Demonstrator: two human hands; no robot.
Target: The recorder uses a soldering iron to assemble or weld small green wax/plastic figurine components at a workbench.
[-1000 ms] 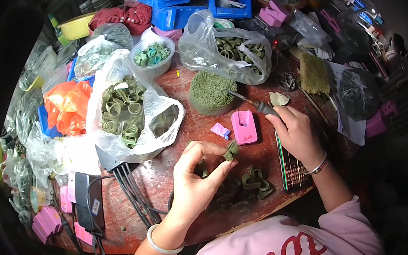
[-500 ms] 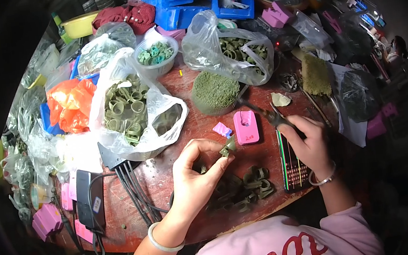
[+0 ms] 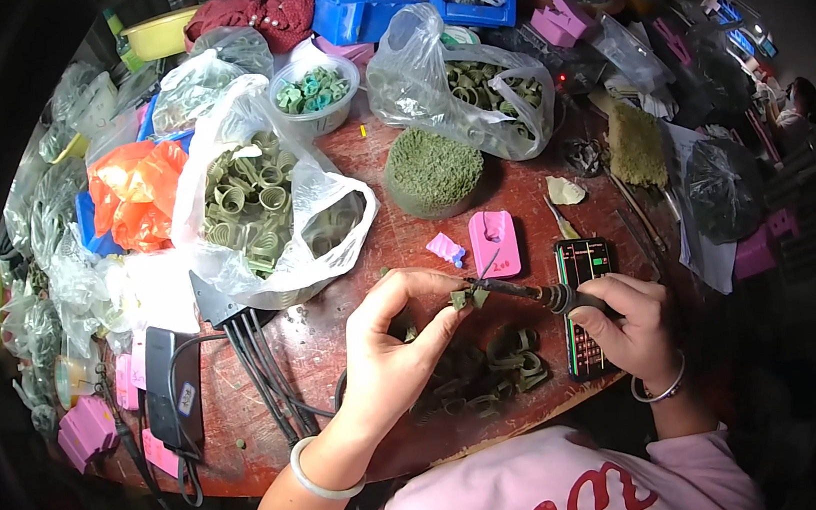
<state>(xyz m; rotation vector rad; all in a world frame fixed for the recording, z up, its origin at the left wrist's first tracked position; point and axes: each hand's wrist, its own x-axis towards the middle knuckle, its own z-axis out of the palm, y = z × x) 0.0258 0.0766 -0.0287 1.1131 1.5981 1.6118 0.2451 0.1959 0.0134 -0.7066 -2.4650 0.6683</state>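
Observation:
Between the thumb and forefinger of my left hand (image 3: 378, 349) is a small dark green piece (image 3: 460, 299), mostly hidden by the fingertips. My right hand (image 3: 632, 325) is wrapped round the black handle of a wax pen (image 3: 559, 298), a slim heated-looking tool whose thin tip points left and meets the green piece or lies just in front of it; I cannot tell which. Under my hands several dark green ring-shaped pieces (image 3: 516, 362) lie loose on the red table (image 3: 272, 386). A pink block (image 3: 494, 245) with a hollow stands just beyond the tool.
Farther off are a heap of green granules (image 3: 434, 169), plastic bags of green rings (image 3: 255, 197) (image 3: 495, 94) and a tub of teal pieces (image 3: 312, 100). A dark phone-like device (image 3: 589, 360) lies beside my right hand. Black cables (image 3: 267, 382) run along the left; blue bins (image 3: 361, 19) stand behind.
My right hand has swung the wax pen's tip from beside the granules down and left to the green piece. My left hand still pinches that piece in nearly the same place.

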